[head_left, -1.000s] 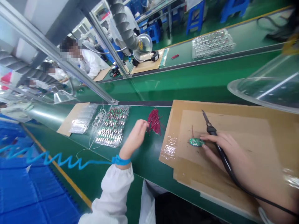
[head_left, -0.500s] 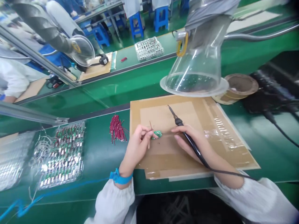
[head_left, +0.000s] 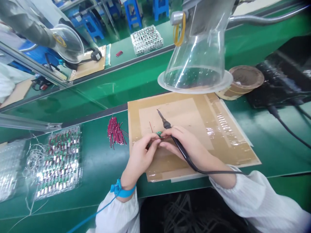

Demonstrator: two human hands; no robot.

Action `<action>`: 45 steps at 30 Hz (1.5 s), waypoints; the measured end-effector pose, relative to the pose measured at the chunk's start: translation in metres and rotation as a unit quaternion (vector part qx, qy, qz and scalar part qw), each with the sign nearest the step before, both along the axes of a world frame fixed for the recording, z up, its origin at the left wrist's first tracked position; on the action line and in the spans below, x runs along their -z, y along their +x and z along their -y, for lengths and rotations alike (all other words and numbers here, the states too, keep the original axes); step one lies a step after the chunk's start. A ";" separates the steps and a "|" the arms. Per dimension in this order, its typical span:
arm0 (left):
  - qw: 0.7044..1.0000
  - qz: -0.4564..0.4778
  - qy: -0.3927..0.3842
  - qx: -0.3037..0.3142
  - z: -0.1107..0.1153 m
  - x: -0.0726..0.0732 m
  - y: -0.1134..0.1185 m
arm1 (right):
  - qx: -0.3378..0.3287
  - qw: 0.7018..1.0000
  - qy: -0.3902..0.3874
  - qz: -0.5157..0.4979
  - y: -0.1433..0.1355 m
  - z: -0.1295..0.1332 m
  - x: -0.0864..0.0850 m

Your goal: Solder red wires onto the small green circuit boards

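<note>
My left hand [head_left: 143,153], with a blue band at the wrist, pinches a thin red wire [head_left: 151,127] beside a small green circuit board [head_left: 159,133]. My right hand [head_left: 186,142] is closed around a black soldering iron [head_left: 178,145], whose tip points up and away over the cardboard. The fingertips of both hands meet at the near edge of the board and partly hide it. Left of the cardboard [head_left: 209,161] lies a pile of red wires [head_left: 116,132].
A clear funnel hood [head_left: 194,71] hangs above the cardboard's far edge. Behind it to the right are a round tub [head_left: 246,77] and a black device with cables [head_left: 286,74]. Trays of small parts [head_left: 62,161] lie at left. A metal frame [head_left: 31,121] rises there.
My right hand has moved left with the soldering iron and now meets my left hand at the board. The whole view has shifted slightly.
</note>
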State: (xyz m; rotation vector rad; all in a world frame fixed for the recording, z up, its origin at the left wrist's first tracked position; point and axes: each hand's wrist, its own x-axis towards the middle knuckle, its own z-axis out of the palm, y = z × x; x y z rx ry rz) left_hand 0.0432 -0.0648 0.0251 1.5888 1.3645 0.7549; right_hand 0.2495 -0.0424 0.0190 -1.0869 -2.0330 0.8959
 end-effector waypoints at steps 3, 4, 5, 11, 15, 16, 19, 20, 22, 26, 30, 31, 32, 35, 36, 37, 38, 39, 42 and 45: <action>1.000 0.007 -0.010 0.019 0.004 -0.004 0.003 | -0.021 1.000 -0.006 0.004 -0.002 -0.001 -0.002; 1.000 0.007 -0.014 0.021 0.005 -0.004 0.004 | -0.026 1.000 -0.001 0.002 -0.001 -0.002 0.000; 1.000 0.005 -0.016 0.021 0.007 -0.004 0.004 | -0.029 1.000 0.005 -0.001 0.001 -0.002 0.002; 1.000 0.004 -0.022 0.017 0.016 -0.001 0.003 | -0.063 0.998 0.006 -0.022 0.010 -0.002 0.016; 0.997 0.050 -0.055 0.035 0.019 -0.002 0.003 | -0.073 0.997 0.004 -0.027 0.012 -0.001 0.016; 0.995 0.063 -0.063 0.038 0.019 -0.003 0.004 | -0.074 0.997 0.005 -0.028 0.012 -0.002 0.016; 0.996 0.066 -0.055 0.033 0.020 -0.005 0.007 | -0.074 0.997 0.009 -0.029 0.012 -0.002 0.014; 0.996 0.063 -0.047 0.029 0.020 -0.005 0.008 | -0.071 0.997 0.013 -0.029 0.012 -0.001 0.014; 0.996 0.076 -0.042 0.025 0.020 -0.004 0.010 | -0.064 0.997 0.024 -0.030 0.012 -0.001 0.015; 0.989 0.127 -0.069 0.029 0.022 0.000 0.011 | -0.064 0.997 0.034 -0.039 0.011 0.001 0.018; 0.986 0.137 -0.087 0.026 0.024 0.000 0.009 | -0.064 0.996 0.037 -0.051 0.011 0.002 0.017; 0.985 0.141 -0.096 0.024 0.024 0.000 0.009 | -0.064 0.996 0.035 -0.054 0.011 0.003 0.016; 0.984 0.144 -0.106 0.021 0.024 0.000 0.008 | -0.065 0.996 0.030 -0.058 0.011 0.003 0.015; 0.986 0.126 -0.111 0.010 0.025 0.000 0.007 | -0.079 0.995 0.012 -0.064 0.011 0.004 0.010; 0.990 0.106 -0.095 0.004 0.025 0.000 0.007 | -0.082 0.995 0.008 -0.064 0.011 0.004 0.008; 0.994 0.083 -0.073 -0.003 0.025 0.000 0.007 | -0.084 0.994 0.007 -0.063 0.011 0.003 0.008; 0.997 0.063 -0.051 -0.008 0.024 0.000 0.007 | -0.085 0.995 0.008 -0.061 0.011 0.003 0.007; 0.998 0.048 -0.032 -0.010 0.024 0.000 0.006 | -0.086 0.995 0.008 -0.057 0.011 0.003 0.008; 0.999 0.040 -0.017 0.001 0.023 0.000 0.004 | -0.090 0.995 0.007 -0.051 0.012 0.003 0.009; 0.999 0.041 -0.028 0.010 0.023 0.000 0.002 | -0.088 0.995 0.004 -0.056 0.012 0.003 0.010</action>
